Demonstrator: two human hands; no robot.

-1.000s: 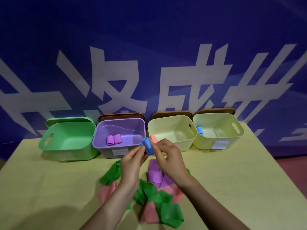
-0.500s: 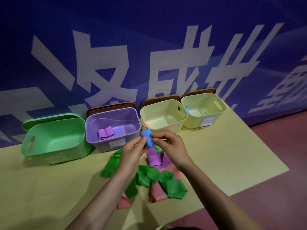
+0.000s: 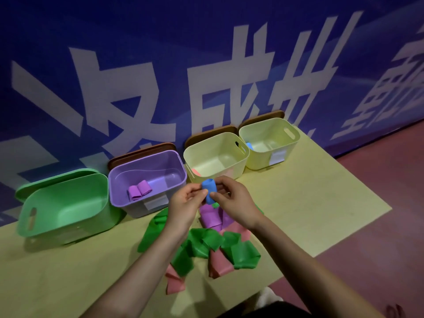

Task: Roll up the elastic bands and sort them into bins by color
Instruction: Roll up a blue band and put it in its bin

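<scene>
Two hands pinch one blue roll between them above the table: the left hand holds its left side, the right hand its lower right end. The roll's long axis runs tilted, top-left to bottom-right. The far-right yellow bin, which already shows something blue inside, lies up and to the right, so the right hand is likely better placed to carry it there. Unrolled bands lie heaped below.
</scene>
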